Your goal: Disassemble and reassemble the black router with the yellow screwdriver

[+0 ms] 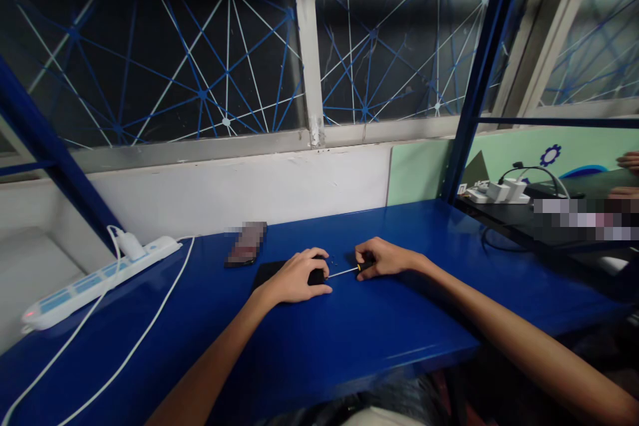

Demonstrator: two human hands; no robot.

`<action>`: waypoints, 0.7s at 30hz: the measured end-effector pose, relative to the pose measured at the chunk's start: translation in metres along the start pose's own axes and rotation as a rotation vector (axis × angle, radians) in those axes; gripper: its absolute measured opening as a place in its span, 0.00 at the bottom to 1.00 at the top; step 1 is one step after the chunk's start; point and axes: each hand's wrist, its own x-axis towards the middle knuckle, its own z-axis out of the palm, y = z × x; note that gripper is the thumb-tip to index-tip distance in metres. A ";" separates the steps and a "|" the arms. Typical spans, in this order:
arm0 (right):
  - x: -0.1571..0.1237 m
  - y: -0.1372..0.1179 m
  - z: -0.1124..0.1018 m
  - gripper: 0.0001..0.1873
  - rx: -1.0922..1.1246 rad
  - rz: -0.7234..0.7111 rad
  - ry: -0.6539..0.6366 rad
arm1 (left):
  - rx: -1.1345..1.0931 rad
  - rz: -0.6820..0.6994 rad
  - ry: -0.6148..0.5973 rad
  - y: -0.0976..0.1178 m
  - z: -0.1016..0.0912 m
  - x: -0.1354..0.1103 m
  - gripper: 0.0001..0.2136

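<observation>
My right hand (pixel 380 258) grips the dark handle of a screwdriver (pixel 344 273), a yellow band showing near its shaft. The metal shaft points left, and its tip meets the side of a small black object (pixel 316 276). Around that object curl the thumb and fingers of my left hand (pixel 298 277), which hide much of it. Under and beyond the left hand lies a flat black item (pixel 265 273); whether the two black things are joined I cannot tell. Several tiny dark pieces, perhaps screws (pixel 334 260), lie on the blue table (pixel 369 326) between my hands.
A phone (pixel 246 243) with a blurred screen lies behind my left hand. At the left is a white power strip (pixel 100 283) with a plug and white cables. Another person's hands (pixel 626 176) show at the far right, by a dark table with chargers (pixel 504 190).
</observation>
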 end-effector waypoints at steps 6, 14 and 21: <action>-0.001 0.001 -0.001 0.17 0.006 -0.004 0.004 | -0.045 0.016 0.025 -0.004 0.001 0.000 0.12; -0.001 0.002 -0.007 0.18 0.025 -0.002 0.037 | -0.120 0.066 0.088 -0.010 0.004 0.004 0.13; -0.002 0.002 -0.010 0.18 0.016 0.004 0.042 | -0.105 0.053 0.116 -0.008 0.004 0.006 0.13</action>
